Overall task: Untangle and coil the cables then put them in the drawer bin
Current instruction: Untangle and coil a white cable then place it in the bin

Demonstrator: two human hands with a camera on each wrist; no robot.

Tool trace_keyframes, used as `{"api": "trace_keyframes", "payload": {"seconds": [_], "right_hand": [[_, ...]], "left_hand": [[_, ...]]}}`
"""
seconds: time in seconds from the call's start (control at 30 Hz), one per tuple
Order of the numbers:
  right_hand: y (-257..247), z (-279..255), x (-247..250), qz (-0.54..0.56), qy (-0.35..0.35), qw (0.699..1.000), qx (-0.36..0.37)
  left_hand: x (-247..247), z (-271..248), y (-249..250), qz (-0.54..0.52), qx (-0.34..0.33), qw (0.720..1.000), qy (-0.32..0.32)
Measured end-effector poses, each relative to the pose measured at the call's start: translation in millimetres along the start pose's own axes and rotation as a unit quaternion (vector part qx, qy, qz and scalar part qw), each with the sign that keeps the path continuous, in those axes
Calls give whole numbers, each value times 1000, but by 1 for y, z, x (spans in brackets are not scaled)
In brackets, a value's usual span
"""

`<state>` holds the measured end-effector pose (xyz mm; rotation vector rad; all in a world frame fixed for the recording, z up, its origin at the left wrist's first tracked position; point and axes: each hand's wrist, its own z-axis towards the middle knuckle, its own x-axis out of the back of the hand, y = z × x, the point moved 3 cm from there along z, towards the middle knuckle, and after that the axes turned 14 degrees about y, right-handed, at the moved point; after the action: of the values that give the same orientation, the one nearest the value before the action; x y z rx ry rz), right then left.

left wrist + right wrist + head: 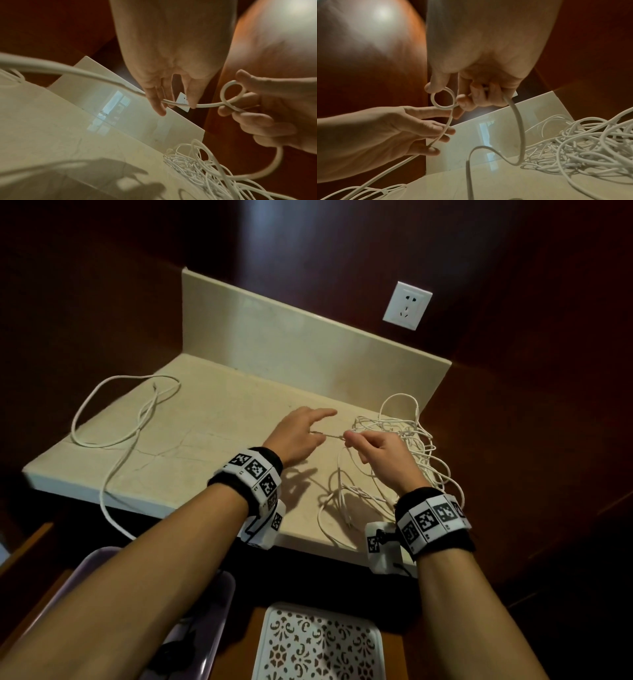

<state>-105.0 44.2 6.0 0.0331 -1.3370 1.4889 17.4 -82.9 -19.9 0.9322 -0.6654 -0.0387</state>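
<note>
At mid-frame your right hand (376,451) pinches a small loop in the white cable (442,99) while your left hand (298,438) pinches the strand beside it, apparently to start a coil clear of the tangle (407,440) on the counter (205,422) at right.

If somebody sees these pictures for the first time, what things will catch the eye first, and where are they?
First, the two hands over the middle of the counter: the left hand and right hand hold one white cable, bent into a small loop at the right fingertips. Next, the tangled white pile at the counter's right, and a looser cable at its left.
</note>
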Motion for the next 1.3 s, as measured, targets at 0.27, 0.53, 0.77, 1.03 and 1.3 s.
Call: {"api": "trace_keyframes", "payload": {"seconds": [0.27,0.53,0.77,1.03,1.3], "right_hand": [[9,9,-6,14,-14,999,-32],[18,20,2,-106,-6,994,-12],[9,31,-4,-121,-68,990,8],[-7,47,-12,-113,-28,992,42],[-12,50,-10,-107,15,993,46]], "left_hand": [[-2,11,-6,19,18,1000,6],[29,25,-31,23,88,991,96],[46,31,-41,41,130,977,164],[23,20,-10,9,-4,1000,17],[19,23,9,164,-120,979,-17]]}}
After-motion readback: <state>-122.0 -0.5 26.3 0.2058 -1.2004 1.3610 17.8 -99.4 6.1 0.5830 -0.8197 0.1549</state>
